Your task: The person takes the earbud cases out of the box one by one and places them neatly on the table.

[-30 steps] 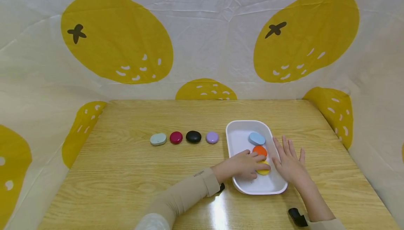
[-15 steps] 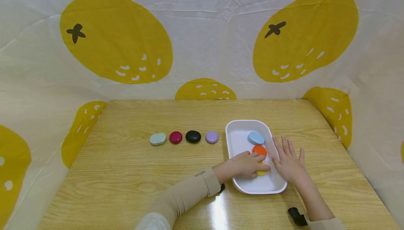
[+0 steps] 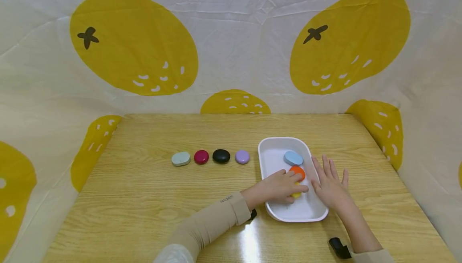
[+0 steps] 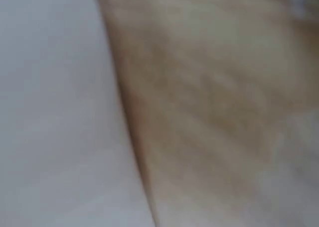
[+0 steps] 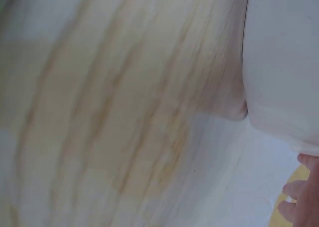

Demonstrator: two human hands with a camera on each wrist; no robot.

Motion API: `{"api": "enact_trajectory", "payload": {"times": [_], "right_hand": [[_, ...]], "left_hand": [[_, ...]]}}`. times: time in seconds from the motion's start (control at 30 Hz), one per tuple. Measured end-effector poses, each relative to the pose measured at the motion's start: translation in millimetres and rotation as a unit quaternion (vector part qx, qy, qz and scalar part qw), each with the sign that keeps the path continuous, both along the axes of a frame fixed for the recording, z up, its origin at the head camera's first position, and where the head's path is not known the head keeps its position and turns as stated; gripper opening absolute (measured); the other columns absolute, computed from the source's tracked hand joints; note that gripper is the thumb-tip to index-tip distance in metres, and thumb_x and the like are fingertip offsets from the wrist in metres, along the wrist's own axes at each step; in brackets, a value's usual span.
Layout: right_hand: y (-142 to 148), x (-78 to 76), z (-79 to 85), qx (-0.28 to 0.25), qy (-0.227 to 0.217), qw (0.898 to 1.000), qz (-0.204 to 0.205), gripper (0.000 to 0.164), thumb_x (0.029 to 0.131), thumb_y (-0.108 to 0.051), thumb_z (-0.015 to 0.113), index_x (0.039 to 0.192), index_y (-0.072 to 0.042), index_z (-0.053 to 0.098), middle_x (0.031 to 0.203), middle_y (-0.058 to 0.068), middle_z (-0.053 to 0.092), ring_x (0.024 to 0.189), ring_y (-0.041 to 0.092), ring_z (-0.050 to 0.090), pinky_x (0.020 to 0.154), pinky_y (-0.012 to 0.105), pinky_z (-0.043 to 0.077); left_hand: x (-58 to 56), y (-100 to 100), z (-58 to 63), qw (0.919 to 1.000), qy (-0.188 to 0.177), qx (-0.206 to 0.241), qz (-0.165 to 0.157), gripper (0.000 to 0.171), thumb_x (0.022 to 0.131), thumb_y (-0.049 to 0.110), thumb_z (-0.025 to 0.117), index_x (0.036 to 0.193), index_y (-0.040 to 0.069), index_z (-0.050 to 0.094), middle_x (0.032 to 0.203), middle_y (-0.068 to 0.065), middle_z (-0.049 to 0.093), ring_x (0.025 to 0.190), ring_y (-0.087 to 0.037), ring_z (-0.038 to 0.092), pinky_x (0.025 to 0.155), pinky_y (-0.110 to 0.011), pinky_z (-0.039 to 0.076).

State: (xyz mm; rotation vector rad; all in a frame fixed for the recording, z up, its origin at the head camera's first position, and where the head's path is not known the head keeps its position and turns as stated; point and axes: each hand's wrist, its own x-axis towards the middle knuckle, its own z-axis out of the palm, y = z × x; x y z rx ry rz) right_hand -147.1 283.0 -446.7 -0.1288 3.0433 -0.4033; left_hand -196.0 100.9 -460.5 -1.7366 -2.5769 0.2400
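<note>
- Currently, the yellow piece point(image 3: 296, 195) is in the near half of the tray point(image 3: 268, 162); it is partly hidden by the left hand point(image 3: 283, 186).
- Left hand: enters over the tray's left rim; thumb and fingers grasp the yellow piece; one or more fingers also overlap the orange piece point(image 3: 298, 170).
- Right hand: point(image 3: 330, 189) grasps nothing; fingers spread and straight, set along the tray's right rim.
- Orange piece: in the tray, just beyond the yellow piece; blue piece point(image 3: 293, 158) lies farther back, near the orange one.
- Row on the table point(image 3: 144, 199), left of the tray: pale green piece point(image 3: 181, 158), red piece point(image 3: 201, 157), black piece point(image 3: 221, 156), purple piece point(image 3: 242, 157); all set apart, the purple one nearest the tray.
- Black object point(image 3: 340, 248): beside the right sleeve point(image 3: 373, 256); identity unclear.
- Cloth point(image 3: 242, 54): behind the table; white with yellow fruit shapes.
- Left wrist view: blurred; no grip detail readable.
</note>
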Motion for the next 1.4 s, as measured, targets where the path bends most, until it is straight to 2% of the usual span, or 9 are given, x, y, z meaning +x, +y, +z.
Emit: {"api": "enact_trajectory", "payload": {"times": [0.1,0.3,0.4,0.57,0.73,0.93,1.0,1.13,1.4], "right_hand": [[0.4,-0.2,-0.9,0.004,-0.001,1.000,0.000,0.065,0.095,-0.028,0.039,0.148,-0.017,0.002,0.150,0.023,-0.004,0.136,0.042,-0.006,0.096,0.066,-0.013],[0.4,0.5,-1.6,-0.001,0.003,1.000,-0.002,0.065,0.095,-0.026,0.040,0.148,-0.017,0.003,0.149,0.023,-0.001,0.135,0.043,-0.003,0.096,0.065,-0.015],[0.5,0.5,-1.7,0.000,0.003,1.000,-0.003,0.065,0.095,-0.026,0.040,0.148,-0.017,0.003,0.149,0.024,-0.002,0.135,0.043,-0.002,0.096,0.064,-0.016],[0.8,0.7,-2.2,0.001,-0.003,1.000,-0.004,0.065,0.095,-0.027,0.039,0.148,-0.017,0.002,0.149,0.023,-0.002,0.135,0.043,-0.004,0.096,0.065,-0.015],[0.0,1.3,-1.2,-0.004,-0.006,1.000,-0.007,0.065,0.095,-0.026,0.039,0.148,-0.015,0.004,0.149,0.023,-0.003,0.135,0.043,-0.005,0.096,0.065,-0.015],[-0.2,1.3,-0.6,-0.001,-0.006,1.000,-0.006,0.065,0.095,-0.026,0.039,0.148,-0.016,0.003,0.149,0.024,-0.003,0.135,0.043,-0.004,0.097,0.065,-0.014],[0.0,1.2,-0.8,-0.002,-0.006,1.000,-0.006,0.065,0.095,-0.026,0.039,0.148,-0.016,0.003,0.149,0.024,-0.003,0.135,0.043,-0.004,0.096,0.064,-0.015],[0.6,0.9,-1.5,-0.007,-0.006,1.000,-0.005,0.066,0.095,-0.025,0.040,0.148,-0.016,0.002,0.149,0.024,-0.003,0.135,0.042,-0.005,0.096,0.064,-0.017],[-1.0,0.9,0.4,-0.005,-0.009,1.000,-0.005,0.065,0.095,-0.025,0.039,0.148,-0.016,0.002,0.149,0.024,-0.003,0.135,0.042,-0.005,0.096,0.064,-0.017]], "left_hand": [[-4.7,-6.9,5.6,0.9988,0.029,0.038,0.011,0.046,0.084,0.045,0.055,0.129,0.039,0.045,0.123,0.005,0.042,0.105,-0.010,0.042,0.075,-0.023,0.039],[-14.2,-31.7,19.5,0.9894,0.099,0.096,0.046,0.043,0.083,0.046,0.053,0.124,0.038,0.047,0.109,0.001,0.045,0.087,-0.013,0.045,0.067,-0.024,0.037],[-18.4,-46.8,25.0,0.9854,0.100,0.118,0.071,0.042,0.084,0.044,0.053,0.125,0.036,0.047,0.105,-0.001,0.045,0.084,-0.014,0.044,0.067,-0.025,0.038],[-22.1,-75.6,28.3,0.9799,0.076,0.133,0.127,0.039,0.086,0.042,0.052,0.124,0.031,0.047,0.108,-0.005,0.043,0.091,-0.017,0.046,0.072,-0.030,0.043],[-22.6,-101.9,20.4,0.9746,0.068,0.142,0.160,0.040,0.087,0.046,0.053,0.124,0.030,0.048,0.116,-0.008,0.044,0.102,-0.020,0.047,0.078,-0.034,0.045],[-21.6,-121.7,1.9,0.9756,0.088,0.138,0.146,0.034,0.086,0.039,0.056,0.117,0.026,0.050,0.107,-0.005,0.048,0.095,-0.020,0.049,0.074,-0.032,0.046],[-21.1,-124.8,-3.4,0.9781,0.094,0.125,0.138,0.034,0.086,0.038,0.055,0.116,0.025,0.050,0.106,-0.004,0.048,0.094,-0.020,0.049,0.075,-0.033,0.046],[-19.7,-127.6,-9.6,0.9825,0.084,0.098,0.135,0.036,0.087,0.039,0.053,0.120,0.023,0.048,0.113,-0.006,0.047,0.098,-0.023,0.050,0.081,-0.037,0.046],[-17.7,-128.7,-9.8,0.9868,0.040,0.054,0.147,0.039,0.089,0.038,0.053,0.124,0.022,0.044,0.120,-0.009,0.047,0.103,-0.025,0.053,0.081,-0.037,0.046]]}}
